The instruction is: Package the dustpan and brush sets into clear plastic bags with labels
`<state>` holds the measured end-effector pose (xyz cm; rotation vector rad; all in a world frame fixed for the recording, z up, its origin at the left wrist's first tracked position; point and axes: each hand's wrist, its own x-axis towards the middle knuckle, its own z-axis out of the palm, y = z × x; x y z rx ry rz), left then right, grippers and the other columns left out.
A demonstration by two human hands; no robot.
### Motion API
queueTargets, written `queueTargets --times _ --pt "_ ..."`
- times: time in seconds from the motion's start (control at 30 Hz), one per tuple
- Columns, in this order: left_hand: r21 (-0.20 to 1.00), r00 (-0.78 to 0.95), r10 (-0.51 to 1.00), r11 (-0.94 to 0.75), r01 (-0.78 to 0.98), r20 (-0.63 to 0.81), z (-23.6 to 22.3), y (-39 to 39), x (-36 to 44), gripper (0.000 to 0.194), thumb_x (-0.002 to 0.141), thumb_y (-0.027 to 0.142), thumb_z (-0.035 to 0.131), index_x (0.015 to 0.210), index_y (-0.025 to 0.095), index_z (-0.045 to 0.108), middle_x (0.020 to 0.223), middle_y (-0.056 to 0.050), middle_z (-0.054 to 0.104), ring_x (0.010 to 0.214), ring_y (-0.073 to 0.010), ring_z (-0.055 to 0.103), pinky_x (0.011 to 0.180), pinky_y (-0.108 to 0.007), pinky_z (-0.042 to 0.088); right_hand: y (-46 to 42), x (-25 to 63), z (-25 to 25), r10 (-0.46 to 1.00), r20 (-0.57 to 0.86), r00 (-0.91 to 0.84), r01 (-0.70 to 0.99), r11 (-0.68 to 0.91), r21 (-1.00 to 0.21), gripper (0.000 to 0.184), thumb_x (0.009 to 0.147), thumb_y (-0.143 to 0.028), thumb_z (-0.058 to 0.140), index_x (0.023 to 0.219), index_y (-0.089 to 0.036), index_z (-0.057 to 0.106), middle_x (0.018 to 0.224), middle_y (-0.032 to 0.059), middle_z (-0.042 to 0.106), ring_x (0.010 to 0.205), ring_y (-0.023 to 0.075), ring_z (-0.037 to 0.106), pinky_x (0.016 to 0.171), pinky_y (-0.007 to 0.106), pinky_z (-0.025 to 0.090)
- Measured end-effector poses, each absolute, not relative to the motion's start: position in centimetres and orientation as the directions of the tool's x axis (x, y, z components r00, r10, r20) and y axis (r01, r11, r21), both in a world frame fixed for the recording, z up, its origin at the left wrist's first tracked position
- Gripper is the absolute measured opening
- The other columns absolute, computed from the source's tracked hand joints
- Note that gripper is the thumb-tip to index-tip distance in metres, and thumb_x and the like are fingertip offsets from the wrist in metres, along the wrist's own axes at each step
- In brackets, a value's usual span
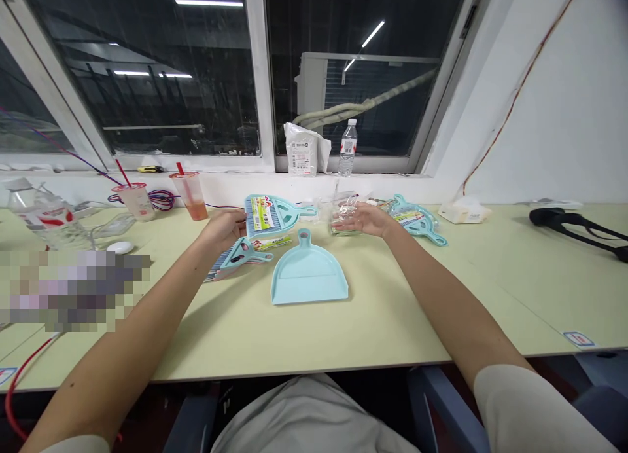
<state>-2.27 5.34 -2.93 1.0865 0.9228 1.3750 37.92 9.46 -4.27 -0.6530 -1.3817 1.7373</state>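
Observation:
A light blue dustpan (308,276) lies flat on the pale green table (392,309), handle pointing away from me. My left hand (223,230) reaches to a packaged brush-and-dustpan set (269,216) behind it, fingers curled on its left edge. A small blue brush (238,256) lies just below that hand. My right hand (366,218) rests by crumpled clear plastic wrapping (343,212), fingers stretched out over it. Another packaged blue set (417,220) lies to the right of that hand.
Two plastic drink cups with red straws (189,194) stand at the back left. A water bottle (347,148) and white bag (301,152) sit on the window sill. A tissue pack (464,212) and a black strap (579,227) lie at the right.

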Motion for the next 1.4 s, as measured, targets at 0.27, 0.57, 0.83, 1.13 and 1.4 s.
queueTargets --times 0.27,0.57,0.83,1.13,1.4 --pt "0.958 0.067 0.995 -0.052 -0.282 0.073 -2.8 4.9 -1.9 0.023 0.073 0.002 0.063 0.095 0.004 0.07 0.083 -0.018 0.075 0.071 -0.0247 0.074 0.064 -0.033 0.063 9.3 37.6 -3.6 0.872 0.152 -0.464 -0.346 -0.021 -0.938 0.008 0.078 -0.013 0.07 0.082 -0.016 0.063 0.114 0.0166 0.074 0.113 0.0339 0.069 0.103 0.056 0.052" --pt "0.964 0.069 0.998 0.013 -0.267 0.006 -2.5 4.4 -1.5 0.03 0.078 0.002 0.059 0.105 0.003 0.069 0.081 -0.018 0.075 0.074 -0.0282 0.075 0.058 -0.033 0.063 7.8 37.5 -3.9 0.816 0.234 -0.528 -0.357 0.036 -0.934 0.043 0.066 0.004 0.073 0.1 -0.022 0.063 0.138 0.0079 0.064 0.119 0.0301 0.066 0.102 0.054 0.053" --pt "0.952 0.058 0.993 -0.079 -0.296 0.101 -2.8 4.7 -1.5 0.024 0.075 0.001 0.061 0.097 0.005 0.069 0.089 -0.018 0.075 0.075 -0.0242 0.074 0.067 -0.034 0.063 8.1 36.9 -5.1 0.823 0.121 -0.555 -0.29 -0.055 -0.955 0.062 0.075 -0.008 0.075 0.131 -0.028 0.055 0.141 0.0107 0.061 0.114 0.0318 0.069 0.1 0.059 0.053" --pt "0.965 0.037 0.992 -0.104 -0.242 0.117 -2.8 4.3 -1.0 0.021 0.073 0.003 0.065 0.094 0.005 0.069 0.087 -0.018 0.073 0.071 -0.0247 0.073 0.057 -0.032 0.06 7.6 37.6 -5.0 0.816 0.12 -0.565 -0.279 -0.052 -0.959 0.08 0.07 0.003 0.068 0.138 -0.035 0.05 0.138 0.0087 0.064 0.11 0.0305 0.071 0.097 0.056 0.056" --pt "0.966 0.113 0.984 -0.111 -0.232 0.14 -3.6 4.6 -0.8 0.021 0.076 0.006 0.065 0.096 0.007 0.071 0.093 -0.019 0.074 0.081 -0.0265 0.074 0.066 -0.036 0.062 7.0 35.7 -5.0 0.757 0.136 -0.639 -0.247 -0.034 -0.969 0.079 0.071 -0.003 0.07 0.141 -0.032 0.048 0.129 0.0102 0.068 0.109 0.0328 0.071 0.096 0.056 0.055"
